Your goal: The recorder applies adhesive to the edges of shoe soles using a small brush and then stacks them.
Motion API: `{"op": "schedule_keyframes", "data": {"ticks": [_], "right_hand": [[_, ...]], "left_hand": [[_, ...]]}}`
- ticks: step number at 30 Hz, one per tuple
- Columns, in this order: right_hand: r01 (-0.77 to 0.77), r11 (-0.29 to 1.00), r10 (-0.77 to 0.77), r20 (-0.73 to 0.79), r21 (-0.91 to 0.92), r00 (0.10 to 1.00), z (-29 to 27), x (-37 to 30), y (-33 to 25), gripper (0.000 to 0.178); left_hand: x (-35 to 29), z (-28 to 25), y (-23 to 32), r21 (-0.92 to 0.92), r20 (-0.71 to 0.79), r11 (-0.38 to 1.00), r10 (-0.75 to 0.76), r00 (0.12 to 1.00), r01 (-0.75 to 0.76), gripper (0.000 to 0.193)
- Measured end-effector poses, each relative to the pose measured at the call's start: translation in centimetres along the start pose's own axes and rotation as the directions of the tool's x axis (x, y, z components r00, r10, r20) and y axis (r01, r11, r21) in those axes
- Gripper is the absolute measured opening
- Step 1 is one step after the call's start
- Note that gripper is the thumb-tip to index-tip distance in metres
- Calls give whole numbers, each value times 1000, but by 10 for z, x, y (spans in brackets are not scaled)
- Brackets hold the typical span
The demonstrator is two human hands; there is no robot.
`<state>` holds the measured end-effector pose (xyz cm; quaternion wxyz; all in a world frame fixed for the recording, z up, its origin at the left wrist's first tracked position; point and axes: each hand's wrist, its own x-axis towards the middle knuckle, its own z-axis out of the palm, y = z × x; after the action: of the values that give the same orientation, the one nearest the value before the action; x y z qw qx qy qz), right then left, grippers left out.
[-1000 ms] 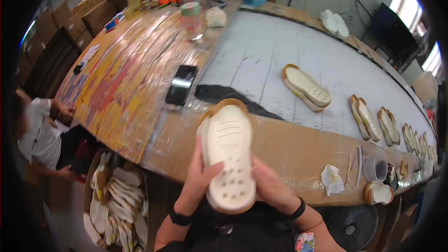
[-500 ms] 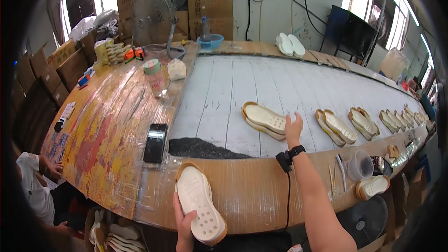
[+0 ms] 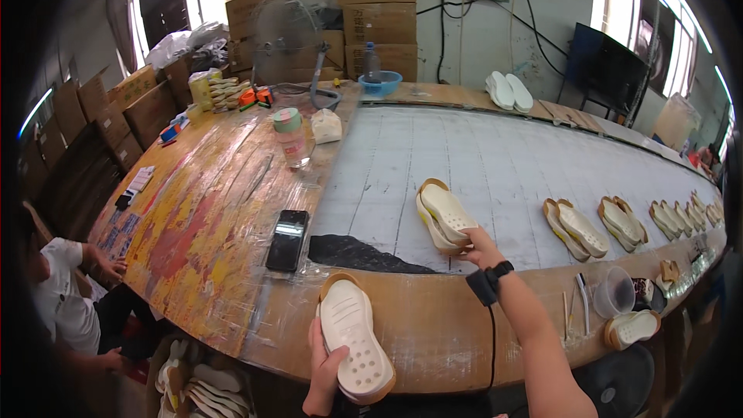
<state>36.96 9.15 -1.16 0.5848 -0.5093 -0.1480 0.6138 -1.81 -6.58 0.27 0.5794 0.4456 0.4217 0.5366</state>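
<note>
My left hand (image 3: pixel 326 365) is closed round the side of a cream shoe sole (image 3: pixel 357 334) with a tan outsole, tilted over the table's front edge. A row of round holes shows at its near end. On the white work surface (image 3: pixel 495 147), a pair of soles (image 3: pixel 444 210) lies one partly over the other. My right hand (image 3: pixel 483 251) has its fingers on the near end of this pair, with the thumb and fingertips partly hidden. A black band with a cabled device (image 3: pixel 484 285) is round my right wrist.
More soles (image 3: pixel 576 228) stand in a row toward the right. A black phone (image 3: pixel 287 241) and a pink-green bottle (image 3: pixel 291 139) are on the left table. A brush (image 3: pixel 582 302), a clear tub (image 3: pixel 614 292) and another sole (image 3: pixel 633 329) lie front right. A person (image 3: pixel 70 294) sits at left.
My right hand has come nearer and closed on the end of the soles, which have turned to point more toward me. My left hand keeps its sole. The view has shifted slightly.
</note>
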Motion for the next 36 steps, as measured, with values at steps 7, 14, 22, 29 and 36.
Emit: {"op": "schedule_keyframes", "data": {"ticks": [7, 14, 22, 29, 36], "right_hand": [[-303, 918, 170, 436, 256, 884, 50, -146, 35, 43], [-315, 935, 177, 554, 164, 813, 83, -256, 65, 48], [-555, 761, 317, 553, 337, 770, 57, -257, 89, 40], [-452, 860, 243, 590, 236, 770, 75, -271, 74, 37], [-330, 943, 264, 516, 39, 815, 78, -273, 72, 50]], "left_hand": [[-9, 13, 90, 506, 124, 852, 86, 989, -137, 75], [-20, 66, 121, -99, 353, 995, 9, 935, 28, 65], [-31, 72, 123, -108, 320, 992, -21, 947, 58, 65], [-25, 73, 115, 67, 372, 997, 11, 928, -38, 80], [-26, 83, 120, 39, 357, 998, 41, 933, -59, 88]]}}
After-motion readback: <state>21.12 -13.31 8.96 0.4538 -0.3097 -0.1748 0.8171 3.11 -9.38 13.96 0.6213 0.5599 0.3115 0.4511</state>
